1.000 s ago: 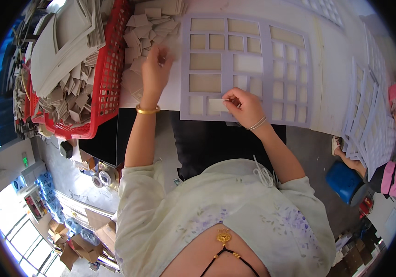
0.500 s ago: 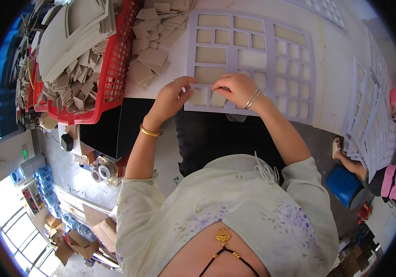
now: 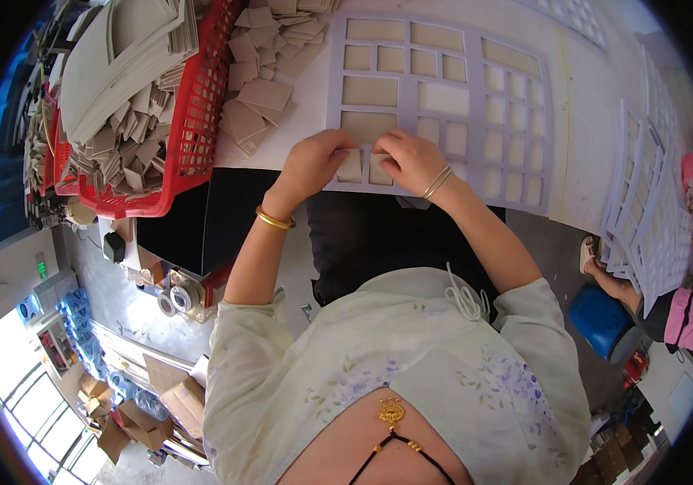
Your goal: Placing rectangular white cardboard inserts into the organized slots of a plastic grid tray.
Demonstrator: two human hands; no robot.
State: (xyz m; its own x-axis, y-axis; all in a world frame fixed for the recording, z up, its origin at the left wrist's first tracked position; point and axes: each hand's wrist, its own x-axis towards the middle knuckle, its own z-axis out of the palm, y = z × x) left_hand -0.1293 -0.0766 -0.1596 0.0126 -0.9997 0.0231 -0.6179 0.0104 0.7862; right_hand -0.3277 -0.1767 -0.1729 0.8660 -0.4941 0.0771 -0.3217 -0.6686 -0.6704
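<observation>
A white lattice frame board (image 3: 405, 81) with many rectangular openings lies on the table in front of me; grey-beige card pieces fill most of them. At its near edge my right hand (image 3: 412, 164) pinches a small card piece (image 3: 379, 171) that sits at one of the lower openings. My left hand (image 3: 314, 164), fingers curled together, rests on the frame beside the neighbouring opening, where another card piece (image 3: 349, 168) lies. Whether the left fingertips grip anything is hidden.
Left of the frame stands a red plastic basket (image 3: 193, 121) heaped with card pieces. Loose card pieces (image 3: 264, 97) lie between it and the frame. More white lattice frames (image 3: 633, 186) lean at the right, near another person in pink. A blue bin (image 3: 602, 322) stands on the floor.
My left hand has moved right, closer to my right hand. The card piece under my right fingers sits straighter at its opening; before, it was tilted.
</observation>
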